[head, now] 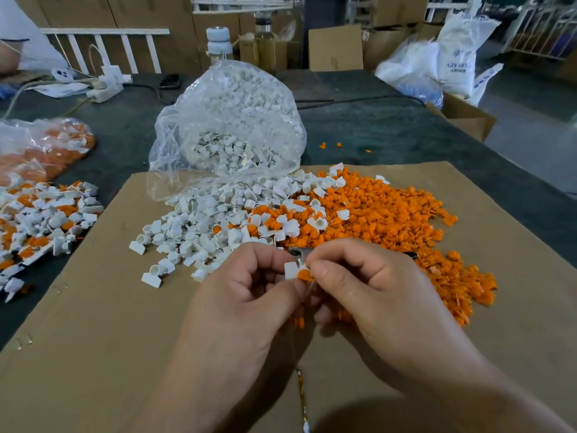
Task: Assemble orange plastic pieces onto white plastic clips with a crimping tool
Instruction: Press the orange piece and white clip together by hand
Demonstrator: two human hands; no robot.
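Observation:
My left hand (pixel 249 285) pinches a small white clip (pixel 291 270) between thumb and fingers. My right hand (pixel 368 282) presses an orange piece (pixel 304 274) against that clip; the two hands meet above the cardboard. A metal tool (pixel 298 253) shows between the hands, with a dark tip (pixel 410 254) poking out past my right knuckles; most of it is hidden. Loose white clips (pixel 199 226) lie in a heap just beyond my left hand. A wide heap of orange pieces (pixel 390 214) spreads beyond and right of my right hand.
A cardboard sheet (pixel 93 339) covers the dark table. A clear bag of white clips (pixel 228 126) stands behind the heaps. At the left lie a pile of assembled white-and-orange parts (pixel 40 220) and a bag of orange pieces (pixel 40 148). Bottles, boxes and sacks stand at the back.

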